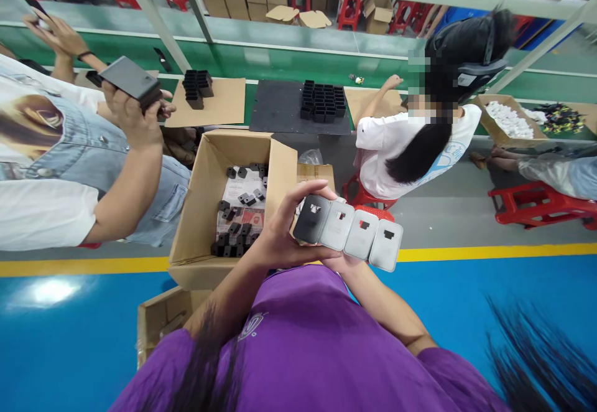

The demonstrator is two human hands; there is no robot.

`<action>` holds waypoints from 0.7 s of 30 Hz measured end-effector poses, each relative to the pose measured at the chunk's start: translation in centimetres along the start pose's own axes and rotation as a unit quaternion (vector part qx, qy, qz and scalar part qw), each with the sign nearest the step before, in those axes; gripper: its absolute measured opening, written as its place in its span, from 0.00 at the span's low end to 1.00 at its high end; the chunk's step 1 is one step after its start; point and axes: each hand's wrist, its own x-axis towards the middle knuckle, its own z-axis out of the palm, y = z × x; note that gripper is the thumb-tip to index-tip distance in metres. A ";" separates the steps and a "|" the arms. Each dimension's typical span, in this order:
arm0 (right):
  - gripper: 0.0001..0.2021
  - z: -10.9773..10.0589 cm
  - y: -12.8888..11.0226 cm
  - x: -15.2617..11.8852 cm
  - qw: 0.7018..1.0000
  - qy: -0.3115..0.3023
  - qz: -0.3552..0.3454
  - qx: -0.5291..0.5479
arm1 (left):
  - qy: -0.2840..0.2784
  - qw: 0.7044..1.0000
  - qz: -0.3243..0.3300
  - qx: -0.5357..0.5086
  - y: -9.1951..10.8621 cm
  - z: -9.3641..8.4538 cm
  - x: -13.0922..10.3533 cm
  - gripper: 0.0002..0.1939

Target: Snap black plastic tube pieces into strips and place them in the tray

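Note:
Before my chest is a row of several small rounded rectangular cases (338,225), side by side. The leftmost case (311,219) is black; the others are pale grey, with small dark or red marks on their faces. My left hand (286,228) grips the black end, thumb and fingers on opposite edges. My right hand (344,264) is beneath the row and holds it from below; most of its fingers are hidden behind the cases. Just left of my hands is an open cardboard box (191,213) with several small black blocks (240,231) on printed sheets.
A co-worker at left holds a dark grey box (130,79). Another person (415,132) sits at the bench ahead, right. Black holders (323,101) stand on a black mat (275,107). A red stool (545,206) and a carton of white pieces (508,119) are farther right.

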 end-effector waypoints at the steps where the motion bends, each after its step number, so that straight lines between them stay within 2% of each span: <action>1: 0.32 0.2 -0.2 0.4 0.998 0.007 0.025 0.054 | -0.001 1.000 0.001 0.000 0.0 0.1 0.0 0.51; 4: 0.29 0.4 -0.6 0.9 0.977 0.015 0.092 0.189 | -0.007 1.000 -0.004 -0.001 0.0 0.3 0.0 0.52; 9: 0.32 -0.1 0.1 0.8 0.977 0.017 0.104 0.186 | -0.010 1.000 -0.016 -0.005 -0.1 0.7 0.0 0.51; 16: 0.29 -1.2 1.5 1.0 0.968 0.031 0.076 0.237 | -0.030 0.999 -0.005 -0.018 0.1 0.8 0.3 0.53; 21: 0.34 -1.8 1.5 1.2 0.969 0.044 0.129 0.205 | -0.038 0.999 -0.007 -0.014 0.2 1.0 0.4 0.53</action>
